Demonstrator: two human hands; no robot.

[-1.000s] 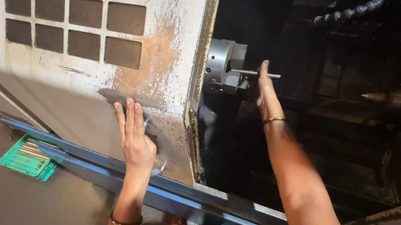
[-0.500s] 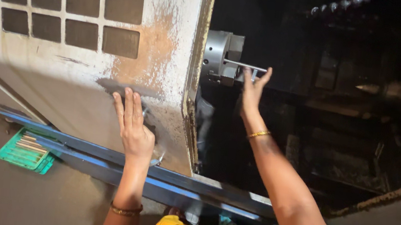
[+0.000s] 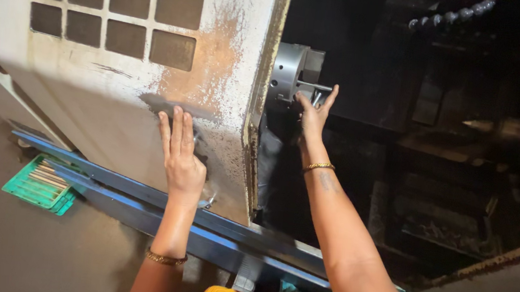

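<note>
Head view: the right hand reaches into the dark machine opening, its fingers pinching a thin metal rod that sticks out of the round steel chuck. The rod sits at the chuck's face, roughly level, with the thumb below and the fingers curled over its free end. The left hand lies flat and spread on the worn, rust-stained door, holding nothing, just above the blue rail. A green tray of small bars rests on the floor to the left, well apart from both hands.

To do this step well, the rod is best kept in line with the chuck's centre, since a tilt could make it bind or seat crooked. The pinch looks light, so a grip nearer the chuck face would probably steady it. The flat left palm serves as a brace; keeping it planted should stop the body from swaying. The far side of the chuck is hidden, so how deep the rod sits cannot be told
</note>
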